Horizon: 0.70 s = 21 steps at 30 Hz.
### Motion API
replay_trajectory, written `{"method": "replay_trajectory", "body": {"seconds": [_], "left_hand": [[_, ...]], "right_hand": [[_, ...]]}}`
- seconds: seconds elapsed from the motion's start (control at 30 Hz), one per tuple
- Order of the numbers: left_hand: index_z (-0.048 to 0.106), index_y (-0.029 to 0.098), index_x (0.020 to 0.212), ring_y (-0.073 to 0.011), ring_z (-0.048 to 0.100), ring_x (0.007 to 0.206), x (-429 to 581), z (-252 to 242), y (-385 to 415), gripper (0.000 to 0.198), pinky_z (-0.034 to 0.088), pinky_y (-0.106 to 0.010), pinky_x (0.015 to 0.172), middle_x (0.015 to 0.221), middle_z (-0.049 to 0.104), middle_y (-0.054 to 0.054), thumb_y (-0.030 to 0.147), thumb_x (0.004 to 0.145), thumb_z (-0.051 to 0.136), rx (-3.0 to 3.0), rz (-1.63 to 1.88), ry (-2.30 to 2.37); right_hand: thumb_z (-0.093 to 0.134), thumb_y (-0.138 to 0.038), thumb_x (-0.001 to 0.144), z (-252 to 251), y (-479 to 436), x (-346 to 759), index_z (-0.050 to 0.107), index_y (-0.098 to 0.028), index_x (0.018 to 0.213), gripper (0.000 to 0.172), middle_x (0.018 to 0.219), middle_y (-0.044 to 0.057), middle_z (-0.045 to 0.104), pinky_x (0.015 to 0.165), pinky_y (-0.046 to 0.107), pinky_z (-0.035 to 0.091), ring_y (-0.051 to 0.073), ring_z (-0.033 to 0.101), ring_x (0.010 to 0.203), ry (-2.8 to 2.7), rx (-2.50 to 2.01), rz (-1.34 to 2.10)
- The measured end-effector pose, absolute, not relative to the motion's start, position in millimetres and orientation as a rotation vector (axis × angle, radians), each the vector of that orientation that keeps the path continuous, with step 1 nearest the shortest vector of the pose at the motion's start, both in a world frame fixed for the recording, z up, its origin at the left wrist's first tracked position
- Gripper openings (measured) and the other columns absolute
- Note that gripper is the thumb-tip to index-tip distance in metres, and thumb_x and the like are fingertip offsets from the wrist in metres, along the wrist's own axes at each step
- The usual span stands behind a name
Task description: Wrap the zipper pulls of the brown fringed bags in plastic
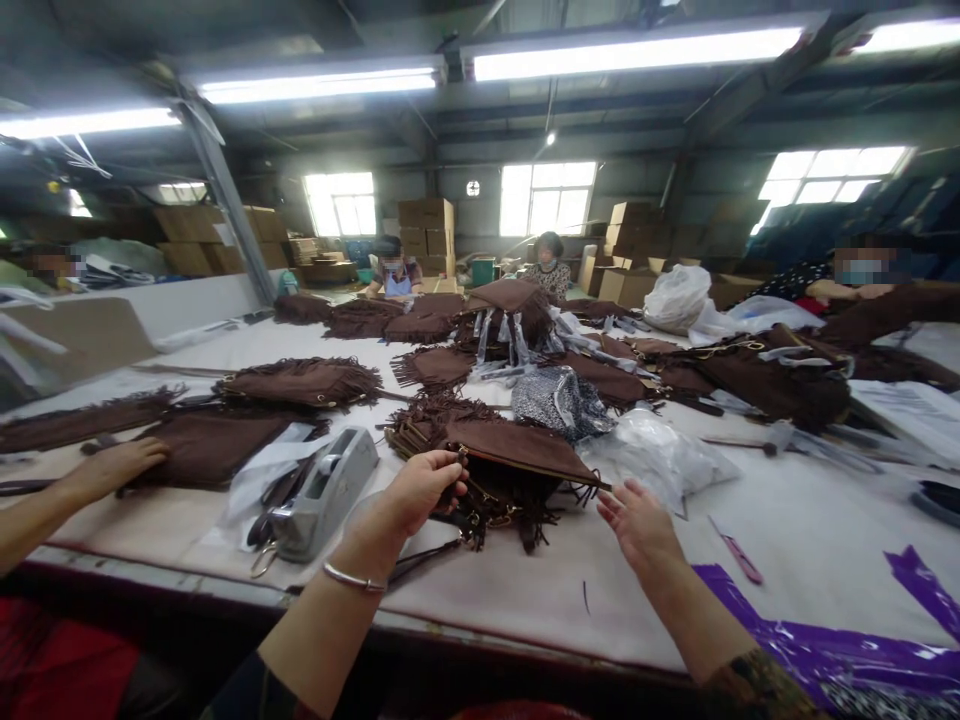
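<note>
In front of me a brown fringed bag (pixel 521 447) lies across a pile of similar bags, its zip edge toward me and some gold-coloured hardware below it. My left hand (pixel 431 490), with a silver bangle on the wrist, pinches the bag's near left corner by a small metal fitting. At the other end, my right hand (pixel 637 515) has its thumb and fingertips at the narrow tip of the zip edge, with a loose grip. A dark strap (pixel 427 560) trails on the table below my left hand.
A grey tape dispenser (pixel 330 495) stands left of my left arm. Another person's hand (pixel 135 465) rests by a brown bag at left. A pink-handled cutter (pixel 739 555), purple plastic (pixel 817 650) and a clear plastic bag (pixel 667 455) lie right. More bags and people are beyond.
</note>
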<state>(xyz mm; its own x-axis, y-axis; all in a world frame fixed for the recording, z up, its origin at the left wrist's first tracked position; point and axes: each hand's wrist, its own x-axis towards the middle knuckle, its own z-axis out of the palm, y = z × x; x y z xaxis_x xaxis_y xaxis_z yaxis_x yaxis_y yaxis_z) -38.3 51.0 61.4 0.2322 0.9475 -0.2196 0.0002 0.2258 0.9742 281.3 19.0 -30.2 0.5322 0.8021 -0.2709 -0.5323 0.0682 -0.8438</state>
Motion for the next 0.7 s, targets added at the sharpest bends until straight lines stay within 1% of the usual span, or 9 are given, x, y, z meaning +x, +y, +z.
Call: {"method": "replay_trajectory", "body": {"seconds": [0.1, 0.17, 0.27, 0.33, 0.4, 0.47, 0.57, 0.63, 0.7], "left_hand": [[0.063, 0.014, 0.095, -0.0096, 0.057, 0.059, -20.8, 66.4, 33.0, 0.031, 0.040, -0.017, 0.046, 0.079, 0.064, -0.005, 0.036, 0.073, 0.067, 1.176, 0.953, 1.141], [0.064, 0.013, 0.097, -0.0100, 0.056, 0.056, -8.8, 65.6, 18.7, 0.030, 0.039, -0.017, 0.046, 0.071, 0.063, -0.004, 0.035, 0.076, 0.063, 1.213, 0.988, 1.152], [0.064, 0.011, 0.108, -0.0118, 0.056, 0.055, 9.4, 63.0, -3.5, 0.035, 0.041, -0.019, 0.047, 0.064, 0.063, -0.003, 0.032, 0.080, 0.059, 1.285, 1.013, 1.156], [0.062, 0.011, 0.114, -0.0130, 0.058, 0.058, 21.5, 62.5, -17.7, 0.038, 0.044, -0.020, 0.050, 0.067, 0.064, -0.004, 0.030, 0.082, 0.058, 1.340, 1.026, 1.122], [0.061, 0.012, 0.116, -0.0133, 0.060, 0.061, 32.3, 62.8, -31.5, 0.036, 0.046, -0.021, 0.053, 0.075, 0.067, -0.005, 0.028, 0.084, 0.056, 1.399, 1.022, 1.044], [0.062, 0.014, 0.115, -0.0133, 0.062, 0.064, 40.4, 62.7, -45.3, 0.033, 0.047, -0.021, 0.055, 0.083, 0.068, -0.007, 0.024, 0.084, 0.054, 1.448, 1.003, 0.972], [0.061, 0.013, 0.114, -0.0131, 0.061, 0.061, 43.7, 60.2, -65.3, 0.032, 0.047, -0.022, 0.055, 0.079, 0.066, -0.006, 0.021, 0.084, 0.053, 1.494, 0.950, 0.950], [0.061, 0.013, 0.111, -0.0123, 0.059, 0.058, 39.9, 57.3, -76.9, 0.030, 0.047, -0.023, 0.057, 0.076, 0.065, -0.005, 0.017, 0.084, 0.050, 1.530, 0.915, 0.954], [0.063, 0.013, 0.106, -0.0128, 0.060, 0.061, 33.1, 54.4, -86.2, 0.027, 0.048, -0.024, 0.062, 0.078, 0.065, -0.005, 0.013, 0.083, 0.049, 1.612, 0.917, 0.968]], "right_hand": [[0.071, -0.022, 0.068, -27.5, -2.2, 261.4, 0.045, -0.028, 0.115, 0.054, 0.096, -0.001, 0.062, 0.053, 0.024, 0.054, 0.018, 0.068, 0.079, -0.362, -1.287, 1.014], [0.072, -0.025, 0.070, -22.7, -16.4, 251.8, 0.044, -0.029, 0.120, 0.058, 0.105, 0.002, 0.063, 0.052, 0.025, 0.053, 0.020, 0.069, 0.083, -0.422, -1.340, 1.066], [0.073, -0.034, 0.073, -8.3, -32.3, 238.0, 0.052, -0.022, 0.110, 0.044, 0.100, 0.007, 0.068, 0.046, 0.022, 0.048, 0.020, 0.070, 0.076, -0.490, -1.321, 1.281], [0.069, -0.044, 0.078, 4.7, -36.8, 224.8, 0.058, -0.017, 0.100, 0.037, 0.094, 0.011, 0.071, 0.048, 0.023, 0.048, 0.020, 0.070, 0.073, -0.524, -1.235, 1.517], [0.062, -0.053, 0.082, 16.7, -34.6, 208.2, 0.062, -0.015, 0.097, 0.040, 0.093, 0.013, 0.072, 0.056, 0.027, 0.053, 0.021, 0.070, 0.075, -0.558, -1.090, 1.704], [0.058, -0.057, 0.083, 24.5, -26.2, 191.7, 0.065, -0.016, 0.096, 0.044, 0.091, 0.012, 0.073, 0.063, 0.032, 0.056, 0.023, 0.070, 0.078, -0.586, -0.981, 1.740], [0.059, -0.056, 0.080, 25.9, -9.3, 175.2, 0.066, -0.017, 0.093, 0.042, 0.086, 0.011, 0.074, 0.068, 0.038, 0.058, 0.027, 0.070, 0.082, -0.569, -0.987, 1.579], [0.062, -0.049, 0.078, 22.5, -2.5, 170.4, 0.066, -0.017, 0.094, 0.036, 0.087, 0.011, 0.075, 0.074, 0.042, 0.059, 0.029, 0.070, 0.087, -0.530, -1.022, 1.482], [0.064, -0.040, 0.076, 20.0, -2.3, 168.6, 0.066, -0.017, 0.096, 0.031, 0.087, 0.010, 0.075, 0.078, 0.044, 0.059, 0.029, 0.070, 0.089, -0.505, -1.047, 1.419]]}}
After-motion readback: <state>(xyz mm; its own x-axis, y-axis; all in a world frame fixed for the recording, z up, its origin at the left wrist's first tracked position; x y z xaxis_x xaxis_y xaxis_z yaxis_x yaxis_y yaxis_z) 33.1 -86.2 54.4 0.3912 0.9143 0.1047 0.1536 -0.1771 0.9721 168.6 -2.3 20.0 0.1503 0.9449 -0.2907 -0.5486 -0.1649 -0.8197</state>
